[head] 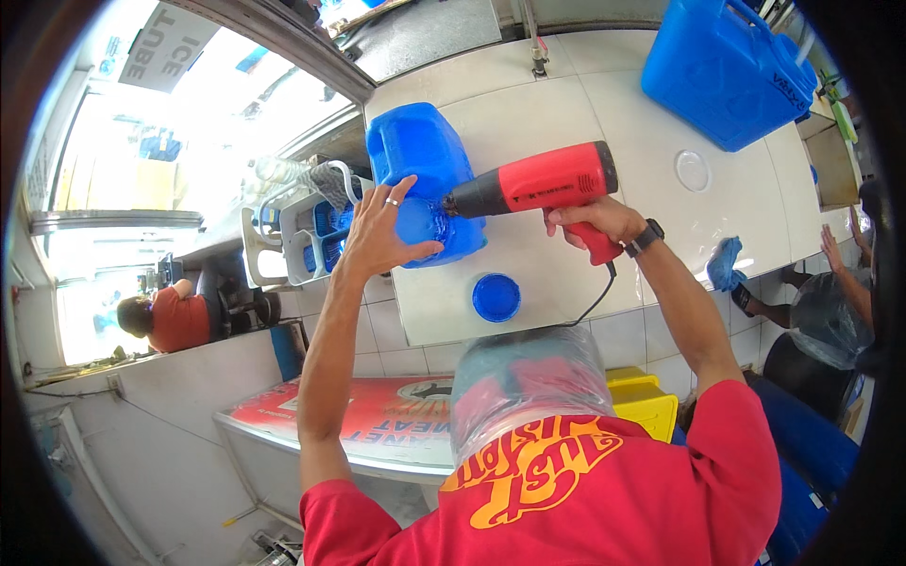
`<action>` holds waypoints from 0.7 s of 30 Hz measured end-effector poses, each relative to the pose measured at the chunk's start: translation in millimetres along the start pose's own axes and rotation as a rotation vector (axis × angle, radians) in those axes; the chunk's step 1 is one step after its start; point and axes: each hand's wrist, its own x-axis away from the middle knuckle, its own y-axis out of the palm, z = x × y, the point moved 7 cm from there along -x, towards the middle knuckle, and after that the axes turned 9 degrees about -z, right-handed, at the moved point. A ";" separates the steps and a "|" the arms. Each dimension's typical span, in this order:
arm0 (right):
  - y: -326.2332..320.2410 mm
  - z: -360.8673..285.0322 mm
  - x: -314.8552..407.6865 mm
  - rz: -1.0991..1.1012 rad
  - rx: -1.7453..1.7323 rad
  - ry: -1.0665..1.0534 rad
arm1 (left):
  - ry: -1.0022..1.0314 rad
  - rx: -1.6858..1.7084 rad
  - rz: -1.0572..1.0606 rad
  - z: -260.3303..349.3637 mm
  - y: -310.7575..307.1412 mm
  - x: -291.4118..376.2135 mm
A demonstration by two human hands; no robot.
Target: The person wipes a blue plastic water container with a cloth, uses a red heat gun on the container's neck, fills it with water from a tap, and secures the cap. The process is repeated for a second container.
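My right hand (601, 223) grips the handle of a red and black heat gun (545, 177). Its nozzle points left at the capped mouth of a blue plastic jug (417, 145). Clear film appears to wrap around the blue cap (419, 223), right beside the nozzle tip. My left hand (379, 226) rests on the cap and jug with thumb and fingers spread around the cap. On the tiled counter (531, 113), a loose round blue cap (496, 297) lies near the front edge, below the jug.
Another large blue jug (722, 78) stands at the back right, near a clear round lid (692, 170). A crumpled blue cloth (725, 264) lies at the counter's edge. The black cord (601, 297) hangs over the front edge. People are at the left (180, 315) and right (835, 304).
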 end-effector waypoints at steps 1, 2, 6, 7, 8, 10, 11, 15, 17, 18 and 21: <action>1.9 2.0 2.0 0.011 0.006 0.001 | 0.009 0.017 0.023 -2.3 0.2 0.5; 5.8 3.7 4.4 0.003 0.009 -0.017 | 0.015 0.040 0.052 -6.2 0.3 0.9; 21.4 21.2 22.5 0.061 0.000 -0.016 | 0.092 0.107 0.182 -17.9 5.2 5.6; 25.3 28.1 27.2 0.089 0.025 0.015 | 0.109 0.122 0.219 -21.3 7.2 6.9; 29.9 34.2 31.6 0.110 0.042 0.028 | 0.125 0.137 0.254 -24.3 10.1 8.5; 42.3 46.3 39.5 0.130 0.074 0.047 | 0.123 0.189 0.321 -32.6 16.4 10.6; 50.4 48.7 42.1 0.123 0.113 0.011 | 0.131 0.218 0.370 -36.0 18.7 11.4; 86.7 54.6 54.6 0.238 0.430 -0.051 | 0.158 0.328 0.542 -44.5 28.3 14.8; 120.7 30.4 62.5 0.242 0.577 -0.385 | 0.163 0.379 0.614 -48.5 30.1 18.7; 134.3 29.2 64.6 0.258 0.536 -0.353 | 0.167 0.440 0.604 -51.3 32.0 18.8; 175.2 9.1 57.5 0.241 0.760 -0.226 | 0.160 0.713 0.526 -63.8 37.5 20.8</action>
